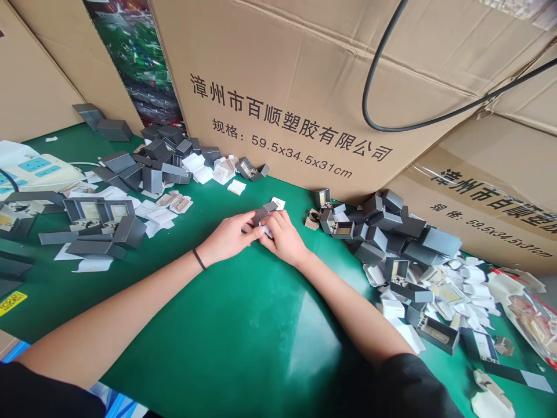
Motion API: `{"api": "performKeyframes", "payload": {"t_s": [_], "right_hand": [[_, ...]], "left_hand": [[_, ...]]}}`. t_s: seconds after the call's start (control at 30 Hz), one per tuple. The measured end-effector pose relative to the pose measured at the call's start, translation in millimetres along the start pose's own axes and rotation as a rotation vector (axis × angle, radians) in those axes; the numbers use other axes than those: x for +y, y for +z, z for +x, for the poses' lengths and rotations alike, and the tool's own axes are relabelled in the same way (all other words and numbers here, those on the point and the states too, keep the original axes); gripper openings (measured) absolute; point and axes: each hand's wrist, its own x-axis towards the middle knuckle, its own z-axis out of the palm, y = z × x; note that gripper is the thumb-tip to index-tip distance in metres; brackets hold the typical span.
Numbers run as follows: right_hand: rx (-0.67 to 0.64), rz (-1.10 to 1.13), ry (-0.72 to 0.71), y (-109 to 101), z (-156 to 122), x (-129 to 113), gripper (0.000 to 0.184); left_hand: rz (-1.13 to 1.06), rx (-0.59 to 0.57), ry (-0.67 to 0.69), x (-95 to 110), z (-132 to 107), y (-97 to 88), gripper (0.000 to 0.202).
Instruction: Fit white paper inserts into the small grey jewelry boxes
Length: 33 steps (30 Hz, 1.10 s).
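Observation:
At the middle of the green table, my two hands meet around a small dark grey box (264, 212). My left hand (230, 235), with a black band at its wrist, is closed on the box's left side, thumb toward me. Curled over its right side is my right hand (285, 237), its fingers hiding much of the box. A bit of white (267, 231) shows beneath the right fingers; I cannot tell what it is. Just beyond the hands lies a small white card (277, 203) with dark marks.
Piles of dark grey boxes stand at the left (152, 180) and right (391, 226), some open, among white paper pieces (452, 290). A power strip (41, 171) lies far left. Large cardboard cartons (278, 69) wall the table's back. A black cable (369, 98) hangs before them.

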Motion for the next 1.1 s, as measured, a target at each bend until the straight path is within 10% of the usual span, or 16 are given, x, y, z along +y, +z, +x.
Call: {"api": "performKeyframes", "payload": {"t_s": [0.37, 0.63, 1.1], "right_hand": [[0.187, 0.025, 0.080, 0.1, -0.6, -18.4, 0.048], [0.050, 0.070, -0.050, -9.0, -2.4, -4.9, 0.049], [-0.002, 0.022, 0.188, -15.1, -8.5, 3.1, 0.025]], "left_hand": [[-0.801, -0.175, -0.250, 13.8, -7.1, 18.9, 0.029], [-0.844, -0.043, -0.221, 5.4, -6.3, 27.9, 0.030], [-0.748, -0.063, -0.150, 3.5, -7.3, 23.6, 0.035]]}}
